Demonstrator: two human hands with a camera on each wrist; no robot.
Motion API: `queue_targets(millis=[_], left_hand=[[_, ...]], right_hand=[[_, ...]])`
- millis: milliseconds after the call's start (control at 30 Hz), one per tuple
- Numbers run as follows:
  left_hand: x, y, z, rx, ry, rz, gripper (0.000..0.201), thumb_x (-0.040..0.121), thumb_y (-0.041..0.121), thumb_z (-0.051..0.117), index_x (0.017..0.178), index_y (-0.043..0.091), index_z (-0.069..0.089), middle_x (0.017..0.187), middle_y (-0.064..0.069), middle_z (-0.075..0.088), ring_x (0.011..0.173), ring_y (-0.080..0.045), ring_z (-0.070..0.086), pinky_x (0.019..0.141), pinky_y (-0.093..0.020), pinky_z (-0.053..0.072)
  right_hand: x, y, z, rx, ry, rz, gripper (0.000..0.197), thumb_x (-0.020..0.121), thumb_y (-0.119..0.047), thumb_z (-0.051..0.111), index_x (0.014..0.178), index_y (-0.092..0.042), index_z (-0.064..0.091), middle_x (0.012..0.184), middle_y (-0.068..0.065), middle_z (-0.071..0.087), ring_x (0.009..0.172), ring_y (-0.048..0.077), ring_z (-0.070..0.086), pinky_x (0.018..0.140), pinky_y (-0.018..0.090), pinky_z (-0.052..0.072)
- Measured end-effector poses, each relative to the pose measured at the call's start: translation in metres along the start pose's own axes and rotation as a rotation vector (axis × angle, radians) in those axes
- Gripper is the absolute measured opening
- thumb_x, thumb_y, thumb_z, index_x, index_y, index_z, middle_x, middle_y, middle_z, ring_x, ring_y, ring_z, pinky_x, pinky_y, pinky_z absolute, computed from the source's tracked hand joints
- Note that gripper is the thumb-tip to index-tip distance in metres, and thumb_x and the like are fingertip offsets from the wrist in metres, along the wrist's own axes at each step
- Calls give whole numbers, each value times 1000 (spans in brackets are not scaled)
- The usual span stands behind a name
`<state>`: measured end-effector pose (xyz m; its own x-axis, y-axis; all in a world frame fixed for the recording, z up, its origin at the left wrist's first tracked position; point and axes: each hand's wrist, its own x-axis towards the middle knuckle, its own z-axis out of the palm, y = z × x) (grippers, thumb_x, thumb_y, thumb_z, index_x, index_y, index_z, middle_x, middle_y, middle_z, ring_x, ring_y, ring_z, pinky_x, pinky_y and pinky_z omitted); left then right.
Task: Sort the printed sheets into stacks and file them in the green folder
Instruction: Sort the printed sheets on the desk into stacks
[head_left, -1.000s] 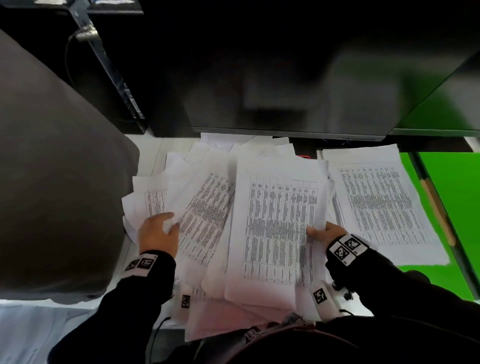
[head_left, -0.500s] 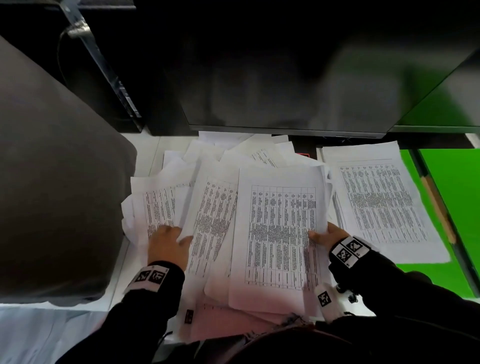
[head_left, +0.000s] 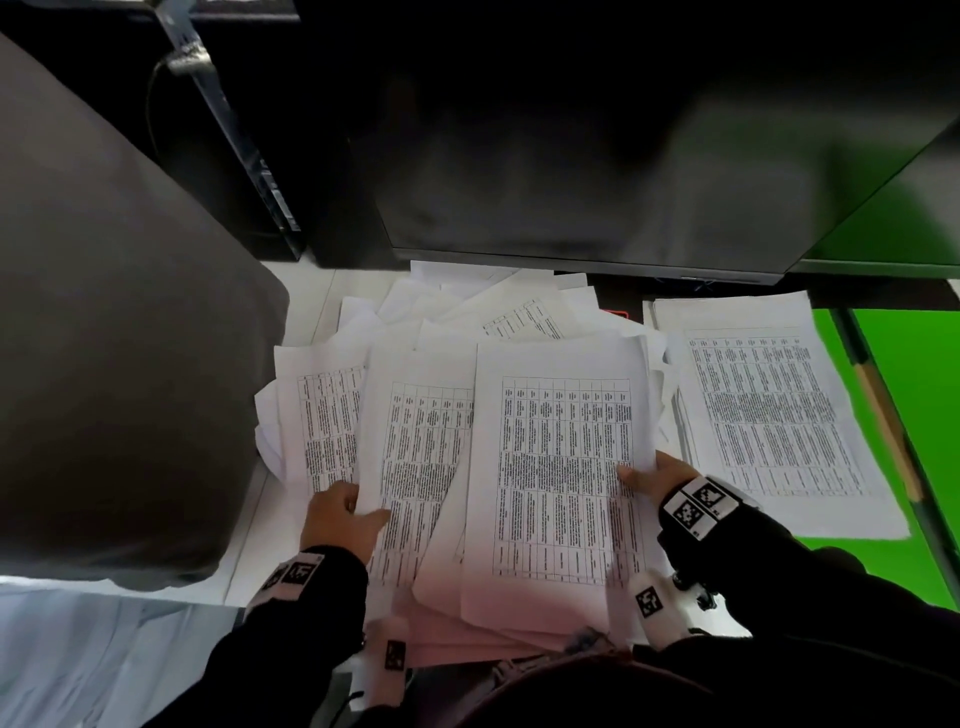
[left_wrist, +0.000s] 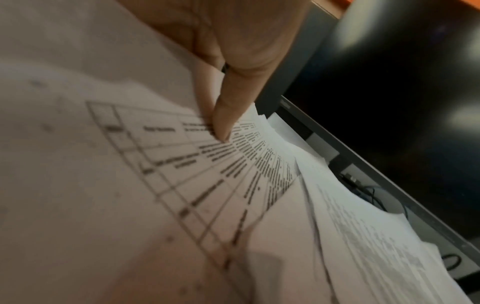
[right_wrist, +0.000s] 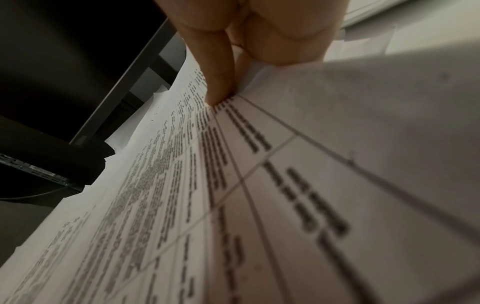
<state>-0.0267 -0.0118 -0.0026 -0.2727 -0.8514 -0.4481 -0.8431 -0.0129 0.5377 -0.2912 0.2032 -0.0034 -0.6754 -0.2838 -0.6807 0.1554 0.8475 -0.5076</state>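
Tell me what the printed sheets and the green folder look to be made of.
Printed sheets: thin matte white office paper, it seems; they curl and fan where the left hand and right hand pinch them. Green folder: smooth, evenly coloured, likely plastic or coated card; the look cannot settle which.

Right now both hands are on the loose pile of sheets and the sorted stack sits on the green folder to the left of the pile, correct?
Not left. In the head view the sorted stack lies on the green folder to the right of the loose pile. Left hand and right hand are both on the pile.
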Motion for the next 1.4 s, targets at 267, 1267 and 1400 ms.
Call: queue_targets(millis=[267,1267,1400], left_hand=[[6,3,-6,28,8,17,21,91,25,55,79,8,57,74,-8,55,78,-31,56,68,-33,37],[0,64,-73,-450,168,183,27,78,27,63,99,11,65,96,-12,66,93,-27,62,80,-33,45],[4,60,-37,-399,-36,101,15,87,15,58,102,15,59,109,-14,65,101,-29,60,94,-39,43]], right_hand=[[-1,-1,0,-27,-12,-15,39,89,-30,59,122,-10,55,100,9,65,91,23,58,88,34,45],[-34,-40,-16,192,-22,-193,37,89,-21,60,125,-16,55,109,1,62,96,18,56,76,9,43],[-41,-58,-12,364,-64,-274,22,88,-1,57,107,-11,63,92,3,66,79,15,59,54,-1,44]])
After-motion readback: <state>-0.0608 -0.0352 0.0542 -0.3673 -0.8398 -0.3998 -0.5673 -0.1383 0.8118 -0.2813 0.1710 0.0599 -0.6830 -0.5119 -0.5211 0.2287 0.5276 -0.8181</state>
